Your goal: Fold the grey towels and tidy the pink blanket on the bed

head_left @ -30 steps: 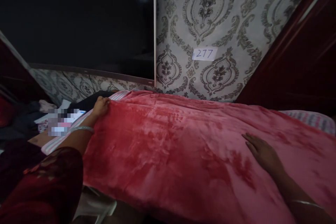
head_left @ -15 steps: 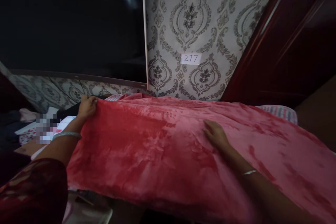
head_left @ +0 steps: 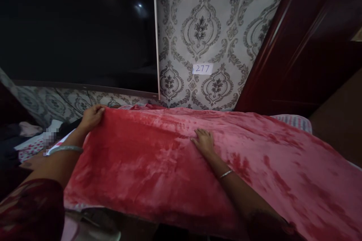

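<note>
A plush red blanket (head_left: 147,162) lies spread in front of me, its pile darker red on the left and paler pink on the right. At its far left corner, my left hand (head_left: 92,116) has its fingers closed on the edge. My right hand (head_left: 204,141) rests flat on the blanket near the middle, fingers a little apart, on the border between the dark and pale areas. Striped fabric (head_left: 295,122) shows from under the blanket at the far right.
A large dark television screen (head_left: 85,34) stands behind on the left. Patterned wallpaper (head_left: 200,19) bears a paper label (head_left: 203,68) reading 277. Dark red glossy wood (head_left: 285,56) rises at the right. Polka-dotted cloth (head_left: 31,147) and other items lie at the left.
My right hand has slid left across the blanket, toward its middle. My left hand stays at the corner. The view has shifted slightly.
</note>
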